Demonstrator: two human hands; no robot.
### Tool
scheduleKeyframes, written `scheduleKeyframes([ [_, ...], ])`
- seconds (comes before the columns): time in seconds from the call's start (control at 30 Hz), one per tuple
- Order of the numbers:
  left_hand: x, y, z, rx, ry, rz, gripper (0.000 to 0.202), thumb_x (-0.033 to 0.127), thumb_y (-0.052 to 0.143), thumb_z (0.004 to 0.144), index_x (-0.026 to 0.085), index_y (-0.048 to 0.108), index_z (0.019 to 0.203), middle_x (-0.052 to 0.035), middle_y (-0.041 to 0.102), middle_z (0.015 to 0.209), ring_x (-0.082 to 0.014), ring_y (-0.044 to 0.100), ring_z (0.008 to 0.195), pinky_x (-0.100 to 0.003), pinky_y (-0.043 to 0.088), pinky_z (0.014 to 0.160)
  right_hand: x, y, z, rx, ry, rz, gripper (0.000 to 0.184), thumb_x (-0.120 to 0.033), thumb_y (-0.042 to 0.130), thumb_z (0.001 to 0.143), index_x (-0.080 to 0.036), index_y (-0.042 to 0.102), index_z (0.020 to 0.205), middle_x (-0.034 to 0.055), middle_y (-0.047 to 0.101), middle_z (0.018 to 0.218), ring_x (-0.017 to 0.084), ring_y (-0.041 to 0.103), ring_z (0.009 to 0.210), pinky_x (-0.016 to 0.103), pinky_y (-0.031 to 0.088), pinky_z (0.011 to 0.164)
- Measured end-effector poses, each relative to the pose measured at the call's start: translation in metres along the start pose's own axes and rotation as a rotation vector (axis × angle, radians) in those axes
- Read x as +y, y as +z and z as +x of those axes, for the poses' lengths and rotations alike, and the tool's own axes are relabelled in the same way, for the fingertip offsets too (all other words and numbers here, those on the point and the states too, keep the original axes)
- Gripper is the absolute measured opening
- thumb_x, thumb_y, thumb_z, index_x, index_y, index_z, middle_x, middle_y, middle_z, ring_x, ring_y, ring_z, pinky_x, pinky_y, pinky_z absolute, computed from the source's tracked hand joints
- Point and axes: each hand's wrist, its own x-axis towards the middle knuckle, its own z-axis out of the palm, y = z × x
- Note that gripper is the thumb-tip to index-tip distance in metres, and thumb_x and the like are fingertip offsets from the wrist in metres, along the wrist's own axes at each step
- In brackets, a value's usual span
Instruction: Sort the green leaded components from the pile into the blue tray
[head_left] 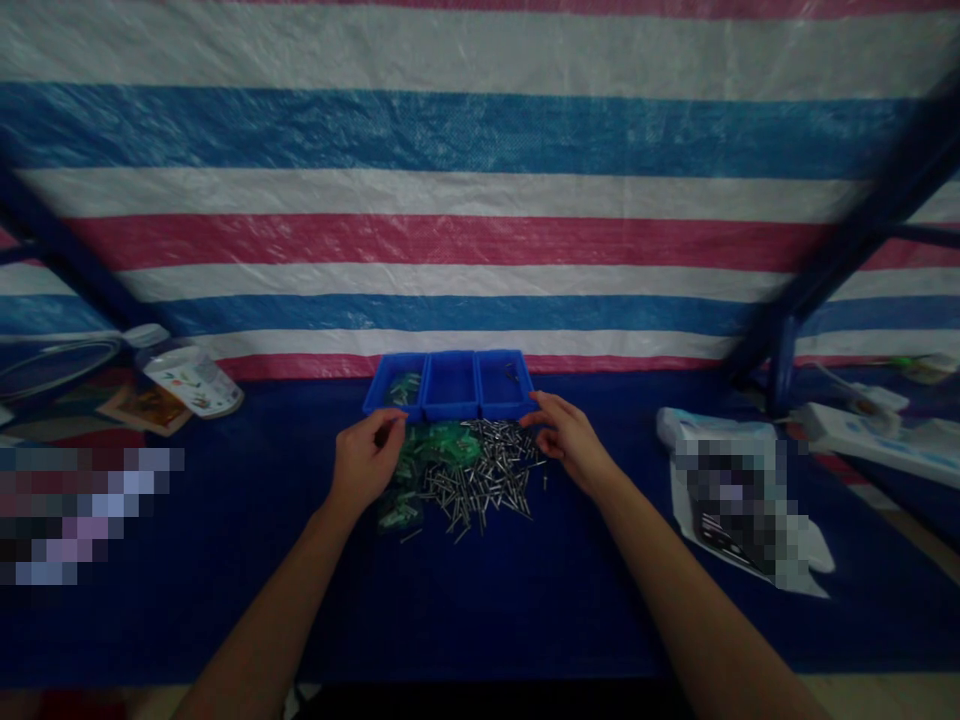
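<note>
Three blue trays stand joined in a row in front of me. Small green-tinted packets lie in the left tray [377,386], and a few thin dark pieces are in the right tray [491,400]; the middle tray [450,412] is between them. Just before the trays spreads a heap of thin metal pins, rivet-like in shape [480,490], with green plastic packets [446,442] along its left. My left hand [367,458] is closed in a pinch by the left tray's front edge; what it holds is hidden. Beside the right tray's front corner, my right hand [568,440] has bent fingers held apart, with nothing visible in them.
On the left, a clear plastic jar [199,380] leans by a brown packet [146,408] and a coiled cable [60,352]. To the right lie a white plastic bag [686,490] and a white power strip [855,432]. A striped sheet [480,240] hangs behind the blue table [480,620].
</note>
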Motion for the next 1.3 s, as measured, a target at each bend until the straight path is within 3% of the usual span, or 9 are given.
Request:
scheduleKeyframes([
  [0.1, 0.001, 0.000, 0.000, -0.096, 0.069, 0.007, 0.017, 0.028, 0.059, 0.087, 0.019, 0.071, 0.094, 0.0011, 0.068, 0.066, -0.0131, 0.061, 0.054, -0.025, 0.049, 0.054, 0.003, -0.001, 0.001, 0.023, -0.061, -0.074, 0.045, -0.055, 0.066, 0.074, -0.020, 0.065, 0.102, 0.0015, 0.069, 0.078, 0.007, 0.044, 0.044, 0.023, 0.025, 0.042],
  [0.27, 0.011, 0.003, -0.002, -0.301, 0.234, 0.018, 0.022, 0.018, 0.064, 0.080, 0.024, 0.071, 0.100, -0.0028, 0.075, 0.103, -0.0195, 0.068, 0.099, -0.037, 0.053, 0.092, 0.011, 0.002, 0.007, 0.033, -0.149, -0.174, 0.040, -0.051, 0.063, 0.075, -0.017, 0.067, 0.095, 0.0009, 0.066, 0.071, 0.008, 0.043, 0.046, 0.025, 0.030, 0.045],
  [0.37, 0.015, 0.009, -0.002, -0.331, 0.242, 0.061, 0.032, 0.013, 0.061, 0.082, 0.024, 0.070, 0.111, -0.0057, 0.073, 0.118, -0.0243, 0.065, 0.112, -0.045, 0.049, 0.100, 0.016, 0.005, 0.010, 0.036, -0.195, -0.234, 0.043, -0.052, 0.060, 0.075, -0.016, 0.068, 0.097, 0.0017, 0.066, 0.070, 0.010, 0.044, 0.048, 0.026, 0.032, 0.047],
  [0.63, 0.013, 0.017, 0.002, -0.225, 0.156, 0.125, 0.025, 0.016, 0.056, 0.088, 0.021, 0.074, 0.105, -0.0095, 0.078, 0.100, -0.0289, 0.073, 0.092, -0.047, 0.052, 0.088, 0.010, 0.015, 0.008, 0.031, -0.369, -0.461, 0.037, -0.044, 0.054, 0.085, -0.016, 0.069, 0.105, 0.0049, 0.069, 0.076, 0.017, 0.058, 0.066, 0.031, 0.043, 0.063],
  [0.8, 0.018, 0.013, 0.000, -0.064, 0.116, 0.041, 0.024, 0.024, 0.051, 0.093, 0.019, 0.073, 0.104, -0.0089, 0.078, 0.102, -0.0248, 0.073, 0.095, -0.042, 0.054, 0.090, -0.011, 0.043, 0.005, -0.246, -0.525, -0.604, 0.041, -0.037, 0.072, 0.077, -0.022, 0.070, 0.115, 0.0044, 0.073, 0.096, 0.019, 0.064, 0.082, 0.034, 0.047, 0.077],
  [0.9, 0.023, 0.011, -0.004, -0.064, 0.127, -0.058, 0.021, 0.027, 0.054, 0.093, 0.021, 0.073, 0.099, -0.0045, 0.079, 0.095, -0.0193, 0.074, 0.086, -0.033, 0.057, 0.082, -0.011, 0.058, 0.002, -0.365, -0.641, -0.675, 0.048, -0.037, 0.077, 0.076, -0.024, 0.068, 0.121, 0.0067, 0.071, 0.114, 0.021, 0.064, 0.099, 0.035, 0.046, 0.086],
  [1.03, 0.030, 0.009, -0.009, -0.100, 0.103, -0.175, 0.019, 0.030, 0.057, 0.092, 0.021, 0.073, 0.098, -0.0038, 0.079, 0.094, -0.0175, 0.075, 0.085, -0.030, 0.059, 0.081, 0.000, 0.065, -0.004, -0.371, -0.654, -0.710, 0.017, -0.034, 0.064, 0.090, -0.021, 0.073, 0.097, 0.0030, 0.072, 0.087, 0.016, 0.061, 0.077, 0.030, 0.043, 0.071],
  [1.17, 0.036, 0.012, -0.009, -0.202, -0.092, -0.458, 0.039, 0.036, 0.071, 0.081, 0.019, 0.067, 0.116, -0.0082, 0.078, 0.107, -0.0216, 0.074, 0.095, -0.034, 0.060, 0.083, 0.006, 0.063, -0.011, -0.341, -0.600, -0.657, 0.015, -0.028, 0.062, 0.092, -0.018, 0.070, 0.083, -0.0002, 0.066, 0.072, 0.011, 0.054, 0.064, 0.026, 0.035, 0.061],
  [1.3, 0.038, 0.014, -0.008, -0.292, -0.250, -0.565, 0.025, 0.035, 0.077, 0.074, 0.020, 0.075, 0.094, -0.0051, 0.079, 0.091, -0.0200, 0.073, 0.081, -0.033, 0.058, 0.076, 0.006, 0.064, -0.014, -0.341, -0.587, -0.603, 0.015, -0.024, 0.064, 0.090, -0.017, 0.068, 0.077, -0.0022, 0.063, 0.068, 0.010, 0.051, 0.061, 0.025, 0.033, 0.059],
])
